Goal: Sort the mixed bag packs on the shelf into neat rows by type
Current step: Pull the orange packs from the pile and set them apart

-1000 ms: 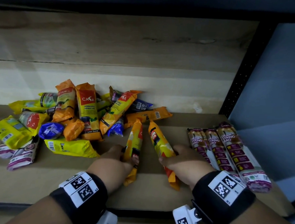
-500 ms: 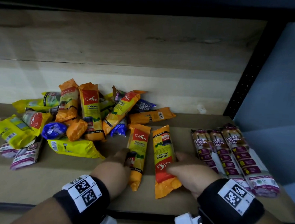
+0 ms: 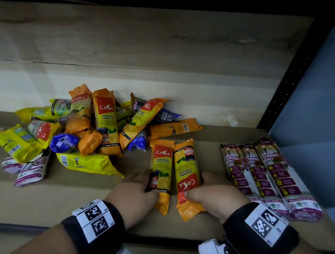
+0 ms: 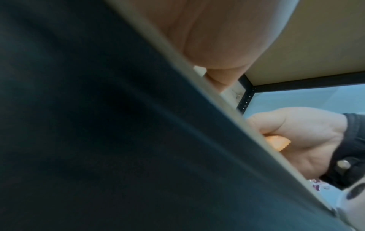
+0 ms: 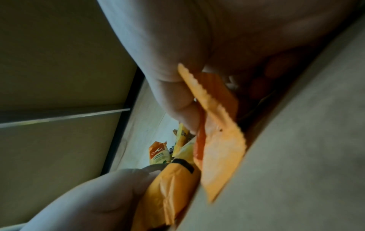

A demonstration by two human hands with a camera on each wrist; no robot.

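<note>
From the head camera: my left hand point(image 3: 135, 192) curls round the near end of one orange pack point(image 3: 160, 172), my right hand point(image 3: 213, 196) pinches the second orange pack point(image 3: 187, 177), thumb on its red label. They lie side by side on the shelf point(image 3: 210, 140), between the mixed pile point(image 3: 89, 131) and three drawstring packs point(image 3: 266, 175). Left wrist: mostly dark shelf edge; my right hand point(image 4: 302, 140) holds an orange crimped end. Right wrist: thumb point(image 5: 177, 96) pressing the serrated end, left-hand pack point(image 5: 169, 192) alongside.
</note>
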